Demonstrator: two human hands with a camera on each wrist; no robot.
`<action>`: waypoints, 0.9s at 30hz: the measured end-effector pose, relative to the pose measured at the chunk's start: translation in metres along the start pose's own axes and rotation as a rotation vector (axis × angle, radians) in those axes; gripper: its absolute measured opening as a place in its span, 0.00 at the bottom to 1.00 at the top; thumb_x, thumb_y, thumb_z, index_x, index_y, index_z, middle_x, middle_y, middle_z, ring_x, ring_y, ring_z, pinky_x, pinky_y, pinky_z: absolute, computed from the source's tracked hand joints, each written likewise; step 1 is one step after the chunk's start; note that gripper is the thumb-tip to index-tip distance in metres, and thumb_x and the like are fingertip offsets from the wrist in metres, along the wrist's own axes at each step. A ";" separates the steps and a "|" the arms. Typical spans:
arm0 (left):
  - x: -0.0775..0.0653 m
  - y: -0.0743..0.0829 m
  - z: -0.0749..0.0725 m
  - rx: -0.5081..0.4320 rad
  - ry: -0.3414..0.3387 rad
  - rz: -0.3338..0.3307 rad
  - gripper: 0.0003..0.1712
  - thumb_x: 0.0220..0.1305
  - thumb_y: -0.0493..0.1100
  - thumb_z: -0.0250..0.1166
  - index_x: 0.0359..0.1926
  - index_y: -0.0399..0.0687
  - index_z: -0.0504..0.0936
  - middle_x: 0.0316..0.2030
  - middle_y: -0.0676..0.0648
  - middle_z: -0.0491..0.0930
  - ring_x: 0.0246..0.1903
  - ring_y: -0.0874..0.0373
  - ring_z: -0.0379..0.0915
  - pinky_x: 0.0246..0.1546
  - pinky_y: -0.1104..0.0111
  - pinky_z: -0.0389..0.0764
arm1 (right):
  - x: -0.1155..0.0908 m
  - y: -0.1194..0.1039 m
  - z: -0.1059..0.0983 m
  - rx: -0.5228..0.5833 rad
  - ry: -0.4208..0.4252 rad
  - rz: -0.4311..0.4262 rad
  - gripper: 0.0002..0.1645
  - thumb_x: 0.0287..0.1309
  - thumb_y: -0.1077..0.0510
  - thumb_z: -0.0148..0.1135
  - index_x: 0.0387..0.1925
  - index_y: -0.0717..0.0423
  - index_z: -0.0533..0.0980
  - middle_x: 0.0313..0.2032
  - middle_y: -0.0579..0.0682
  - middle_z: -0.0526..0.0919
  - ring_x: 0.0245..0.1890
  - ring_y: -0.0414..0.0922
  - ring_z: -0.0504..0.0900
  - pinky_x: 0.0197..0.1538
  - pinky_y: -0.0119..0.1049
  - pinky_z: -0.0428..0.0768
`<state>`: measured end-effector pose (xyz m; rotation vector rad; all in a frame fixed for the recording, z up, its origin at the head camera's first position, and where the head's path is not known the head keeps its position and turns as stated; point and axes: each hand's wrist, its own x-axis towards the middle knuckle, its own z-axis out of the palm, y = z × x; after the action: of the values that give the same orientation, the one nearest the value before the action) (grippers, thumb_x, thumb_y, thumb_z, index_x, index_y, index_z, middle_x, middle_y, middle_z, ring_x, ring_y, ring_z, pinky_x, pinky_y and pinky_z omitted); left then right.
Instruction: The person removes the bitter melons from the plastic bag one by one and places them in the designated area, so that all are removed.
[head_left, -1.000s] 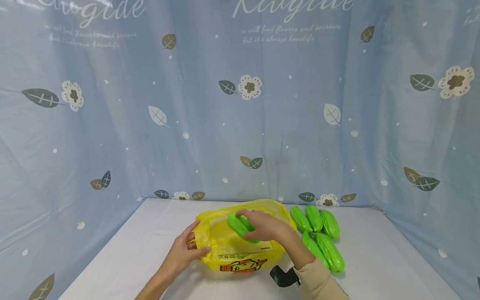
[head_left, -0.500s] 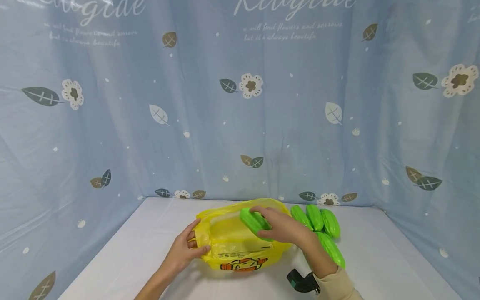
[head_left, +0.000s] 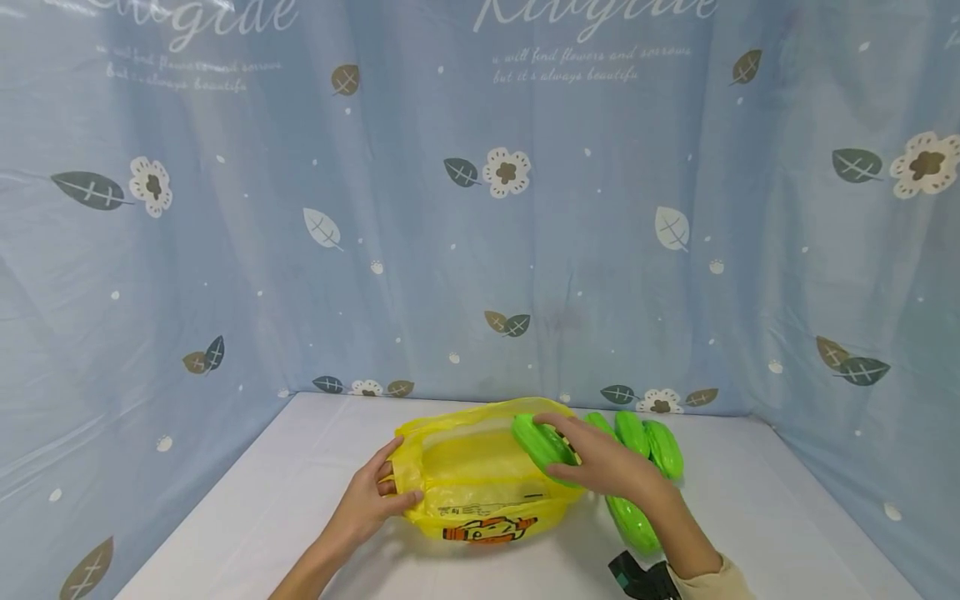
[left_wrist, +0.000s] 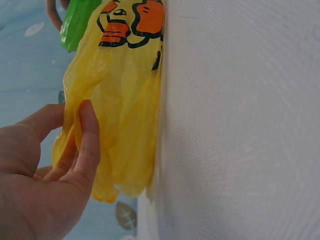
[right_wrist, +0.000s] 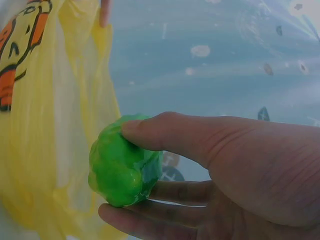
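My left hand [head_left: 369, 504] pinches the handle end of a yellow plastic bag [head_left: 480, 458], which lies on its side with its mouth spread. In the left wrist view, thumb and fingers grip the thin plastic [left_wrist: 120, 115]. A glossy green bitter melon [head_left: 542, 446] is in my right hand [head_left: 600, 458], over the right end of the bag. The right wrist view shows its lumpy end [right_wrist: 122, 170] between thumb and fingers. Several more bitter melons [head_left: 666, 450] lie just right of the bag, partly hidden behind my right hand and forearm.
A white table [head_left: 262, 483] carries everything. Behind and at both sides hangs a blue curtain [head_left: 405, 317] with leaf and flower prints. A black device [head_left: 641, 575] sits at my right wrist.
My right hand has moved right with the bitter melon, from over the bag's middle to its right end. My left hand keeps its hold on the bag.
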<state>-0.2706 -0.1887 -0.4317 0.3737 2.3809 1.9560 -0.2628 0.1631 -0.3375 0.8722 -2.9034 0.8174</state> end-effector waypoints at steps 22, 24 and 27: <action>0.002 0.001 -0.001 0.000 0.010 -0.012 0.55 0.54 0.36 0.73 0.76 0.43 0.51 0.57 0.29 0.75 0.44 0.50 0.82 0.33 0.68 0.86 | -0.047 0.048 -0.031 -0.028 0.070 0.117 0.42 0.60 0.49 0.67 0.72 0.51 0.60 0.64 0.59 0.73 0.54 0.55 0.79 0.48 0.49 0.82; 0.002 0.001 0.000 0.006 0.014 -0.011 0.55 0.54 0.36 0.73 0.76 0.43 0.51 0.57 0.30 0.75 0.44 0.50 0.82 0.33 0.68 0.86 | -0.050 0.053 -0.033 -0.043 0.070 0.126 0.43 0.60 0.49 0.67 0.72 0.51 0.60 0.62 0.59 0.74 0.53 0.55 0.79 0.46 0.48 0.82; 0.002 0.001 0.000 0.017 0.019 -0.007 0.55 0.53 0.36 0.74 0.76 0.42 0.51 0.56 0.30 0.75 0.43 0.50 0.82 0.33 0.68 0.86 | -0.055 0.059 -0.036 -0.050 0.064 0.156 0.43 0.59 0.48 0.68 0.72 0.50 0.60 0.61 0.59 0.75 0.53 0.54 0.79 0.44 0.46 0.82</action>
<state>-0.2723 -0.1883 -0.4305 0.3485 2.4092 1.9465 -0.2519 0.2508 -0.3433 0.6108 -2.9503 0.7614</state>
